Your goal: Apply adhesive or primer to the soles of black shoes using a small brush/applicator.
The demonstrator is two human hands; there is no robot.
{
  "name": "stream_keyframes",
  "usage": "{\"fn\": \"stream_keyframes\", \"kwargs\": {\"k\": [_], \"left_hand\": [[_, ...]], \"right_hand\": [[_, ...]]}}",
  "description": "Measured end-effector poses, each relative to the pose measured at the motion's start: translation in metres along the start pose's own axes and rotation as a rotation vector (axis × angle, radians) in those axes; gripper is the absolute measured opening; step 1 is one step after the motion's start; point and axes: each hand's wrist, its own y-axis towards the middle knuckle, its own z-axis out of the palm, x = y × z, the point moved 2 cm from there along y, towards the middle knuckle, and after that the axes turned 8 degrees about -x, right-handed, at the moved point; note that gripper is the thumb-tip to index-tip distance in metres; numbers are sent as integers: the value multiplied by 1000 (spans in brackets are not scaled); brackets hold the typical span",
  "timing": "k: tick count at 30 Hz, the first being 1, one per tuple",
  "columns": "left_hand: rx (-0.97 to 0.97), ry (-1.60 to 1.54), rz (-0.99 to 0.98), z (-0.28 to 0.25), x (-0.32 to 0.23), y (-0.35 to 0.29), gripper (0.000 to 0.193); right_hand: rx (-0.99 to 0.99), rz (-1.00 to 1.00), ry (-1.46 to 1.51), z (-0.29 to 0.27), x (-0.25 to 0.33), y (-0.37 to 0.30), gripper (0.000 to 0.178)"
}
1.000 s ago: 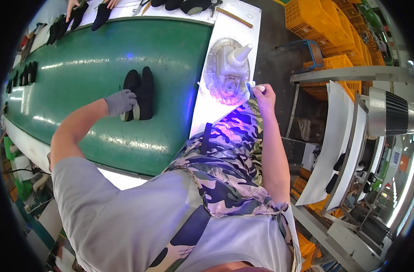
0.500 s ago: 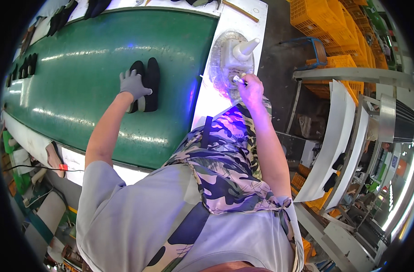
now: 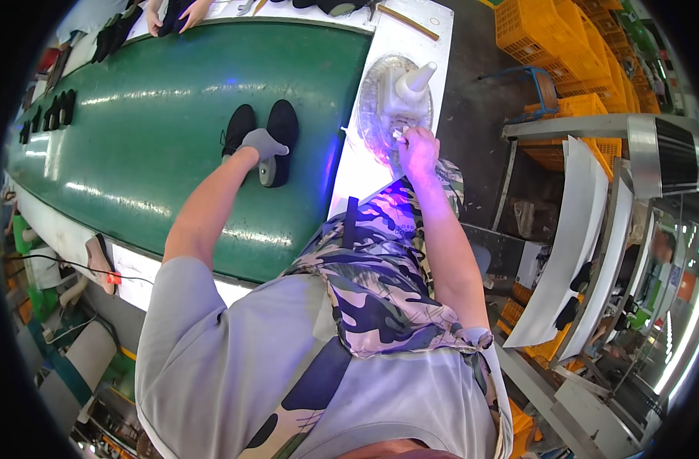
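Observation:
My left hand (image 3: 264,143), in a light grey glove, is closed at the side and heel of a black shoe (image 3: 283,118); its thumb lies over the shoe's heel end. The other black shoe (image 3: 239,126) lies just left, its heel partly covered by my hand. Both rest on the green belt (image 3: 173,168). My bare right hand (image 3: 418,147) pinches a small white-tipped tool (image 3: 399,134), mostly hidden by the fingers. It is held at the near side of a white bottle with a cone-shaped nozzle (image 3: 411,84), which stands in a clear, smeared plastic tray (image 3: 366,96).
Across the belt, a co-worker's hands (image 3: 190,14) handle a dark shoe. More black shoes (image 3: 59,109) stand at the belt's far left. A wooden-looking stick (image 3: 408,22) lies on the white ledge. Yellow crates (image 3: 529,34) and a metal frame (image 3: 564,126) are on the right.
My left hand has moved toward the heel of the right-hand shoe and closed; the shoes now lie farther apart. My right hand has shifted slightly at the tray. A co-worker's hands have appeared across the belt.

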Motion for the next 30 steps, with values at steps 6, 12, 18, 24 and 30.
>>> {"fn": "stream_keyframes", "kwargs": {"k": [6,12,18,24,30], "left_hand": [[287,-881,-327,17,43,12,49],[506,-1866,-68,40,-3,-31,53],[425,-1822,193,33,-70,-56,58],[-642,-354,1088,-11,-124,-78,54],[-249,-872,1290,-41,-167,-105,48]], "right_hand": [[42,-23,-12,-7,1,4,13],[191,751,151,-1,-34,0,25],[113,865,210,-24,-57,5,29],[-1,1059,1071,-82,-39,32,15],[-117,730,1199,-125,-3,52,17]]}}
